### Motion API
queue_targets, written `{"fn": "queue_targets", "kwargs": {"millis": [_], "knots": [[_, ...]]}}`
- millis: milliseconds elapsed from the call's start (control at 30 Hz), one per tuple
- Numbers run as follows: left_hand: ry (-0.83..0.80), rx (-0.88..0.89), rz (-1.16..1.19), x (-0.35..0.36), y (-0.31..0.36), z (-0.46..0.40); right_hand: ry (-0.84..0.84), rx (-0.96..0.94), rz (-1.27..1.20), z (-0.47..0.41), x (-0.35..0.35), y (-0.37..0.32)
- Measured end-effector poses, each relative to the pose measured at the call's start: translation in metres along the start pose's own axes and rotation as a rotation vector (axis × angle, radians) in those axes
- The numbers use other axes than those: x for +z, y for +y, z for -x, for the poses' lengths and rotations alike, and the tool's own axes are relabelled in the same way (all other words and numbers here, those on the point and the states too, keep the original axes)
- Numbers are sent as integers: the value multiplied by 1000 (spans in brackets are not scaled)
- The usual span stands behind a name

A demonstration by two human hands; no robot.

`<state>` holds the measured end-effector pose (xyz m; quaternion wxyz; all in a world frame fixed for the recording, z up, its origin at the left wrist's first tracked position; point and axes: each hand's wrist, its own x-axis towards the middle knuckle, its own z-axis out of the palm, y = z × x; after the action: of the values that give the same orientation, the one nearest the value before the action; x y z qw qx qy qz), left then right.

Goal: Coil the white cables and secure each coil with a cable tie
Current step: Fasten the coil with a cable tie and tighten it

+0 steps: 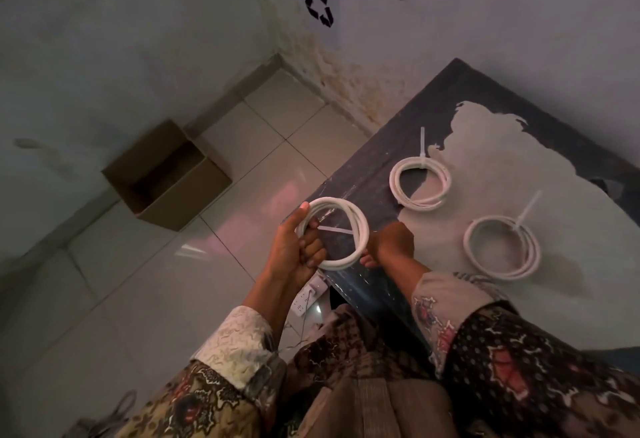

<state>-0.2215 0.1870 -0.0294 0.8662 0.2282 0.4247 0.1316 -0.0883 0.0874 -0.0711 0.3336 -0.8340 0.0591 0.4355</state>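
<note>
My left hand [298, 247] grips the left side of a white cable coil [356, 219], held up over the table's near corner. A white cable tie [335, 229] runs across the inside of that coil. My right hand [386, 243] is at the coil's right side; its fingers curl under the rim, mostly hidden. Two more white coils lie flat on the table: one farther back [420, 183] and one to the right [502, 252]. Each of these has a cable tie around it with the tail sticking up.
The dark table [398, 146] has a worn pale patch in its middle. An open cardboard box [166, 174] stands on the tiled floor to the left, near the wall. A white power strip [308, 299] lies on the floor under the table edge.
</note>
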Motion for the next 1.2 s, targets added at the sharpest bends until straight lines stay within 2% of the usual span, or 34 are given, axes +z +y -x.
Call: {"fn": "queue_targets", "kwargs": {"millis": [100, 200, 267, 367, 433, 533, 600, 667, 767, 833, 933, 1033, 1133, 1200], "knots": [[-44, -10, -12, 1, 0, -4, 55, -5, 44, 1, -5, -7], [-88, -23, -26, 5, -2, -7, 157, -125, 102, 3, -17, -16], [-112, -21, -50, 11, -4, -10, 150, -154, -110, 4, -28, -14], [-135, -35, -85, 29, -8, -14, 9, -113, -635, 3, -64, -1], [-155, -65, -123, 46, -13, -17, 75, -145, -731, 10, -107, 12], [-215, -108, -198, 76, -31, -22, 317, -241, -637, 38, -171, 32], [-269, -147, -242, 98, -47, -26, 406, -281, -596, 63, -198, 42], [-312, -203, -297, 121, -67, -27, 406, -284, -531, 82, -210, 52], [-375, -270, -448, 155, -99, -21, 225, -169, -351, 104, -208, 67], [-435, -289, -553, 173, -121, -14, 142, -80, -322, 110, -204, 79], [-486, -285, -690, 190, -149, -4, 235, 10, -344, 108, -204, 96], [-483, -302, -749, 199, -168, 2, 385, 75, -505, 105, -207, 107], [-507, -328, -834, 207, -179, 7, 523, 56, -480, 99, -203, 113], [-516, -330, -898, 212, -184, 12, 554, 44, -549, 97, -202, 116]]}}
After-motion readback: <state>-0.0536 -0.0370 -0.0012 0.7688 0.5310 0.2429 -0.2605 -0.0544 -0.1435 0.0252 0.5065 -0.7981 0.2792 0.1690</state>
